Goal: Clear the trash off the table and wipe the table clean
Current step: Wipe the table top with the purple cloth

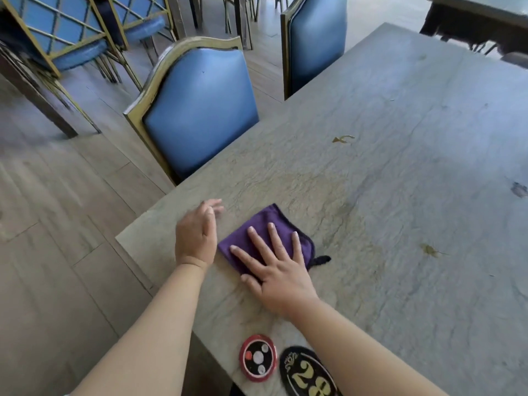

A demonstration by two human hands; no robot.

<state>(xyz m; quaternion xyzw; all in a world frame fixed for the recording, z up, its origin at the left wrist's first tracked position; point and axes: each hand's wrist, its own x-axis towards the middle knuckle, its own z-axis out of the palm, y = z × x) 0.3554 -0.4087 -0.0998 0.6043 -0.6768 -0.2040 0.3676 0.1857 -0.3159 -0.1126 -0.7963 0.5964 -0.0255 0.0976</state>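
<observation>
A folded purple cloth (265, 238) lies flat on the grey stone-look table (414, 195), near the corner closest to the camera. The right hand (274, 267) rests on top of it, palm down, fingers straight and spread wide — its grip holds nothing, it only presses the cloth against the table. The fingertips reach toward the cloth's far edge, the thumb lies along its near-left edge, and the heel of the hand sits on bare table just behind the cloth. A dark loop or tag (321, 260) sticks out from the cloth's right corner, just beside the little finger.

The left hand (197, 235) sits just to the left of the cloth, edge-on to the table, fingers loosely extended and slightly blurred; its grip is relaxed and holds nothing. Whether it touches the cloth's edge cannot be told.

Farther out on the table, well apart from both hands, lie small scraps of trash — a yellowish bit (343, 138) toward the middle, another (430, 250) to the right of the cloth, and a dark smudge (518, 190) near the right edge of view. At the near edge, beside the right forearm, sit a round red-rimmed call button (258, 358) and a black oval number plate (307, 375). Blue padded chairs (200, 110) stand along the table's left side.
</observation>
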